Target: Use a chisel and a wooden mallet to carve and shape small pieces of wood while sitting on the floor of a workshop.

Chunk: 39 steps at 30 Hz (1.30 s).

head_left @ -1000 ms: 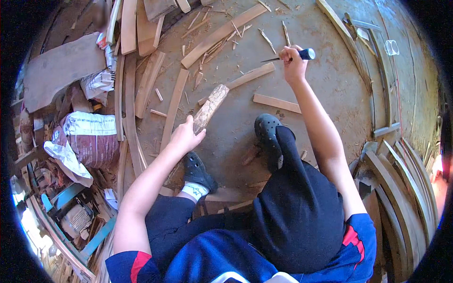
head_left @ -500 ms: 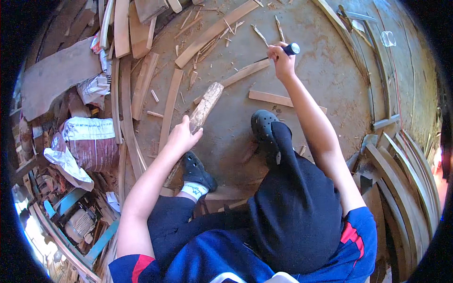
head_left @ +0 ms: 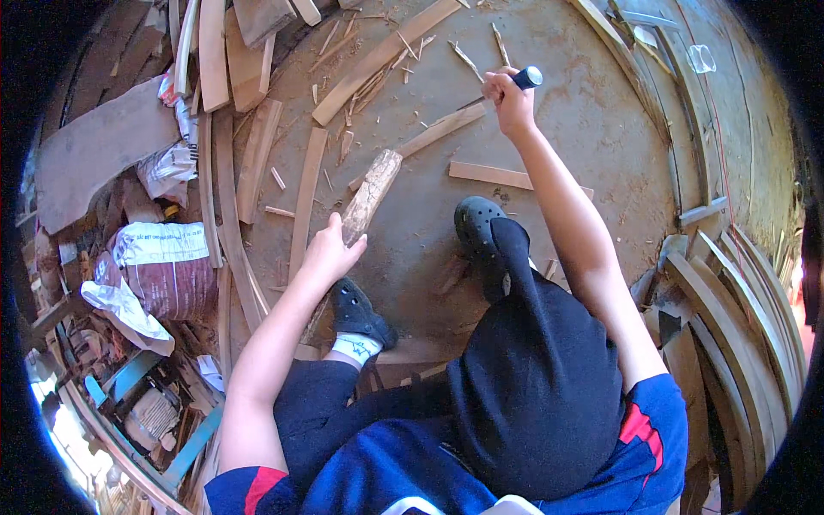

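In the head view, the person's left hand (head_left: 330, 251) is clamped round the near end of a rough, bark-marked wooden block (head_left: 372, 196), whose far end slants up and away over a thin slat (head_left: 442, 131) on the floor (head_left: 592, 120); whether block and slat touch cannot be told. The right hand (head_left: 508, 99) has its fingers closed round a slim tool with a dark handle (head_left: 527, 78), its thin blade pointing left beside the slat's far end; contact there is too small to judge. The two hands are well apart. The step looks like a pause with both pieces held, neither clearly at work on the other. A move of the tool toward the block would seem to call for a firm left grip, with the fingers kept out of the blade's line. Floor shows between the block and the right shoe (head_left: 479, 232), giving some room there. The tighter edges are the left shoe (head_left: 359, 313), just below the left hand, the upright board (head_left: 309, 197) on its left, and the short board (head_left: 493, 174), which runs up to the right forearm in the view. Beyond the slat, a long board (head_left: 386, 60) and splinters (head_left: 463, 56) bound the far side.
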Available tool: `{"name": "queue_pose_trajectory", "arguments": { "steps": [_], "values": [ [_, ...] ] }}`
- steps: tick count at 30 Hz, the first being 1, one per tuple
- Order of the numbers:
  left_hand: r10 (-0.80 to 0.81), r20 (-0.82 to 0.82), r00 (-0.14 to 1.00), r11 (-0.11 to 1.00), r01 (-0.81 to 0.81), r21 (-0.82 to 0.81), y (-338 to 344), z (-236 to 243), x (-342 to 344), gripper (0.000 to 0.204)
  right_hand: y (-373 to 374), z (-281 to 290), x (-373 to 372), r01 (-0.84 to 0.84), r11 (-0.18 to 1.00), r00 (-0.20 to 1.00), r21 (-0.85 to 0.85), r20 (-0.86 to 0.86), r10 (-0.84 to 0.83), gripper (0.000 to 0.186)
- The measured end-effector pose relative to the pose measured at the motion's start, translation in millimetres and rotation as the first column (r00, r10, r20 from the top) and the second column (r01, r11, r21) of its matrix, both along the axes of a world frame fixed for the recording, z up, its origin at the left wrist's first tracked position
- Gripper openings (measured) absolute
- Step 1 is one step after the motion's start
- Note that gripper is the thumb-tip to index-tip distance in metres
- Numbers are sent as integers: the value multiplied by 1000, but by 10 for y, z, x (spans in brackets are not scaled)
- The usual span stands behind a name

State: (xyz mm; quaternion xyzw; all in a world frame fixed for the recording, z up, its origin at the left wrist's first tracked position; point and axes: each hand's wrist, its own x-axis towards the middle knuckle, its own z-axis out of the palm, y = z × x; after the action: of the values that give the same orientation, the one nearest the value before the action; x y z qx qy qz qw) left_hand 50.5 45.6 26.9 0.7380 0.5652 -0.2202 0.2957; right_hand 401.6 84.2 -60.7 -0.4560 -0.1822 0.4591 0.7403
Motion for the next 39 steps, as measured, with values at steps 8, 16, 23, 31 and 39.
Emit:
{"name": "queue_pose_trajectory", "arguments": {
  "steps": [8, 16, 23, 31, 39],
  "values": [
    [18, 27, 999, 1000, -18, -5, 2, 14, 41, 62, -9, -76, 51, -20, 999, 1000, 36, -5, 20, 20],
    [13, 15, 1000, 1000, -14, 10, -12, -11, 3, 60, -29, -33, 22, -28, 1000, 1000, 11, 3, 28, 19],
    [14, 23, 1000, 1000, -14, 22, -17, -44, -45, 60, -12, -2, -16, 5, 1000, 999, -23, 38, -4, 19],
    [11, 23, 1000, 1000, -11, 23, -14, -57, -14, 56, -7, -94, 28, 7, 999, 1000, 31, 25, -7, 18],
    [25, 25, 999, 1000, -24, -8, -13, -39, -16, 61, -24, -108, 26, 2, 1000, 998, 19, 67, -4, 15]
  ]
}}
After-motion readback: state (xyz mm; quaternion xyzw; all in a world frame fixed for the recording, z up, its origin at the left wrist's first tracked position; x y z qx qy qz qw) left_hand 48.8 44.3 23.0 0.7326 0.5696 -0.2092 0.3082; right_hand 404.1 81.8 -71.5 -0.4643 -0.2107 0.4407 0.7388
